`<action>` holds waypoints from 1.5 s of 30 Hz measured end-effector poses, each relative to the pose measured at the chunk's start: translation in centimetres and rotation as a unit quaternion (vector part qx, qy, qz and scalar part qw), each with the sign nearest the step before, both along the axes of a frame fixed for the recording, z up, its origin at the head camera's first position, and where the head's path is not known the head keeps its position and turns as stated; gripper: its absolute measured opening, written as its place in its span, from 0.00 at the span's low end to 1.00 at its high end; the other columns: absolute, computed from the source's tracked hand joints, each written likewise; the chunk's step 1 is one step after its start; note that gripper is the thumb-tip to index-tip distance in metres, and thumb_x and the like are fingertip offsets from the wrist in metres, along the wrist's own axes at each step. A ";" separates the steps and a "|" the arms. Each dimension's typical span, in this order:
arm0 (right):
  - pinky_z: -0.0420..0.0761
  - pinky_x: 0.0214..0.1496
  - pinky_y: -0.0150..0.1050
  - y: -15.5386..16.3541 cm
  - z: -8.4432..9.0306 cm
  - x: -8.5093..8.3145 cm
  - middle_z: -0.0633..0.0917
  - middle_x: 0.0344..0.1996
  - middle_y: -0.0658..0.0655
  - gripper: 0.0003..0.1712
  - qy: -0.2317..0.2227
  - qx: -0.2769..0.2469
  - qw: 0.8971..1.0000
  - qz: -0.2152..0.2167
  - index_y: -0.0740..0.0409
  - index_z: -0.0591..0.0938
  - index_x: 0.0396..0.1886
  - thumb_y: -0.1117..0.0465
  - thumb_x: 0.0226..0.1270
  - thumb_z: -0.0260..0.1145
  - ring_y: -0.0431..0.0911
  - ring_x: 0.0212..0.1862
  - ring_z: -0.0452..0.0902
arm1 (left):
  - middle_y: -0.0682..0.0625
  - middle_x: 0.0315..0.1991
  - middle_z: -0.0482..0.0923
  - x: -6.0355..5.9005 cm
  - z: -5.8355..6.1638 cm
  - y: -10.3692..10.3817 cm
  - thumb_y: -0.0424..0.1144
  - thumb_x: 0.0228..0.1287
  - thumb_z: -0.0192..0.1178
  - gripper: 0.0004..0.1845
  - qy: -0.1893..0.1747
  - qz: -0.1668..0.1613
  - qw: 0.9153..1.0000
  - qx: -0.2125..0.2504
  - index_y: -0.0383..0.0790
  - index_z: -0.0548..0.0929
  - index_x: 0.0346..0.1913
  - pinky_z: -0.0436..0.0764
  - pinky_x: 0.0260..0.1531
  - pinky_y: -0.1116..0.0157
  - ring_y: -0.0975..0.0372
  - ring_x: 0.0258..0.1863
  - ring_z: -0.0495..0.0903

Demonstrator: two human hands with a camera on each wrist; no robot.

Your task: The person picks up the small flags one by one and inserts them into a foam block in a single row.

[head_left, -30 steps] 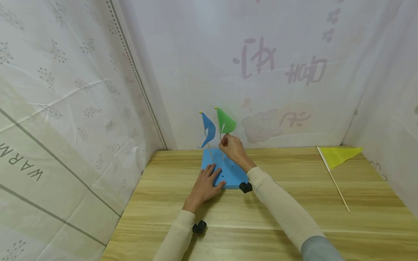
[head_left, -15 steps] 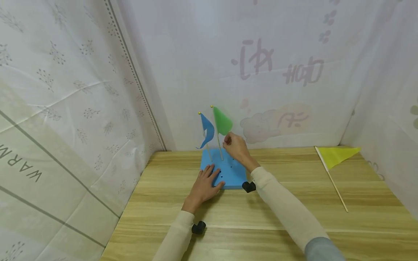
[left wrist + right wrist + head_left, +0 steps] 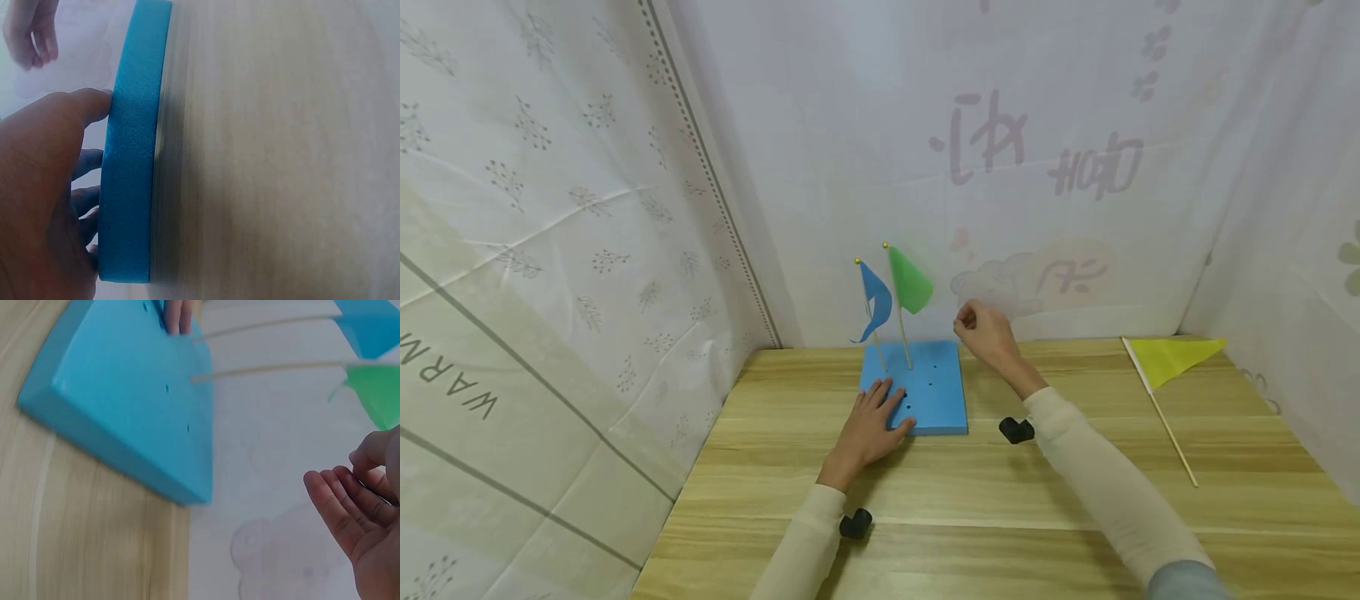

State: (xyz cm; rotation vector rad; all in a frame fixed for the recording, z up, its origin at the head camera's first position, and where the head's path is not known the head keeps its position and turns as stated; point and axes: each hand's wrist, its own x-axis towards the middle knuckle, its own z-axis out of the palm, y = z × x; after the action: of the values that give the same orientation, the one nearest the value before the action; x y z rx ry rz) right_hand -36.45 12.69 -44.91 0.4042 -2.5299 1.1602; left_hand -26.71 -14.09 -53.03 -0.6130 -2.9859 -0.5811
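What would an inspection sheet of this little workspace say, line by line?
Surface: wooden table, light grain.
Job's things: blue foam block with small holes; blue flag and green flag stand in it on thin sticks.
Clutter: yellow flag lies flat at the far right of the table.
Hands: left hand rests on the block's near corner, thumb at its edge; right hand hangs in the air right of the green flag, fingers loosely curled, holding nothing.
Cables: nothing seen; a small black wrist camera sits under each forearm.
Surroundings: white printed cloth on three sides.
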 end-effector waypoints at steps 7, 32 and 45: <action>0.89 0.44 0.52 3.7 0.3 0.7 0.90 0.37 0.63 0.06 -0.010 -0.008 1.000 -0.014 0.62 0.83 0.43 0.62 0.77 0.66 0.55 0.39 0.89 | 0.39 0.85 0.58 -0.1 0.1 -0.1 0.60 0.79 0.56 0.37 0.001 0.002 1.000 -0.003 0.44 0.69 0.82 0.55 0.84 0.39 0.43 0.86 0.54; 0.80 0.29 0.32 17.0 -1.2 5.4 0.89 0.34 0.63 0.09 0.004 0.048 0.995 -0.092 0.62 0.84 0.45 0.59 0.79 0.63 0.40 0.28 0.84 | 0.40 0.85 0.57 -0.2 -0.4 0.0 0.62 0.79 0.55 0.37 -0.004 0.001 1.000 -0.006 0.46 0.69 0.82 0.55 0.84 0.39 0.44 0.86 0.53; 0.80 0.25 0.33 23.4 -3.4 7.6 0.89 0.40 0.69 0.16 -0.048 0.074 0.989 -0.119 0.67 0.85 0.48 0.58 0.80 0.60 0.34 0.26 0.82 | 0.40 0.85 0.58 -0.2 -0.2 0.1 0.60 0.79 0.57 0.37 0.003 0.000 1.000 -0.012 0.45 0.69 0.82 0.56 0.83 0.38 0.43 0.86 0.54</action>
State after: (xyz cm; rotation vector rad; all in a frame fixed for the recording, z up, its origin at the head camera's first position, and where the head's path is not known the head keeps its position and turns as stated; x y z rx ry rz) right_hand -28.84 36.09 -48.35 0.0780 -2.6682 0.9290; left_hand -26.86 -14.01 -53.25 -0.6146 -2.9919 -0.5451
